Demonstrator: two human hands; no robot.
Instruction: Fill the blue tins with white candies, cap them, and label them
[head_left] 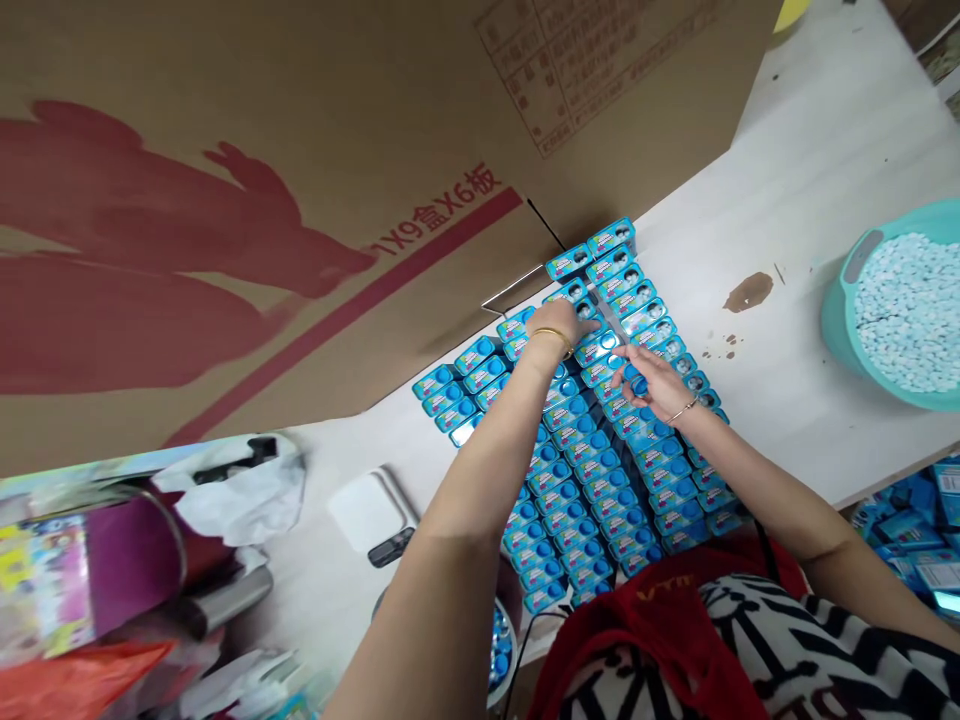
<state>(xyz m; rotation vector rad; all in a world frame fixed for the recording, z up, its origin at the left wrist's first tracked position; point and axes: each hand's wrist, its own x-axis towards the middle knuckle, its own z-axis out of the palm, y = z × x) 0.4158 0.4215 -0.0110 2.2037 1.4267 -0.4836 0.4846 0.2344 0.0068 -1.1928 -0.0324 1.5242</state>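
Rows of small blue flat boxes (589, 463) stand packed together on the white table. Many nearer boxes have a round blue cap on top, while several at the far end (611, 237) show dark round spots instead. My left hand (559, 322) reaches over the far rows, with its fingers curled down at the box tops; what they pinch, if anything, is hidden. To its right, my right hand (654, 384) hovers palm-up over the boxes, fingers curled around a round blue cap (636, 382). Whether it holds more caps I cannot tell.
A large cardboard carton (337, 120) walls off the far left. At right stands a teal bucket (844, 320) of pale pellets. A white scale (371, 508) sits left of the boxes, and a container of blue caps (501, 650) is below. Bags and a purple item (131, 565) crowd the left.
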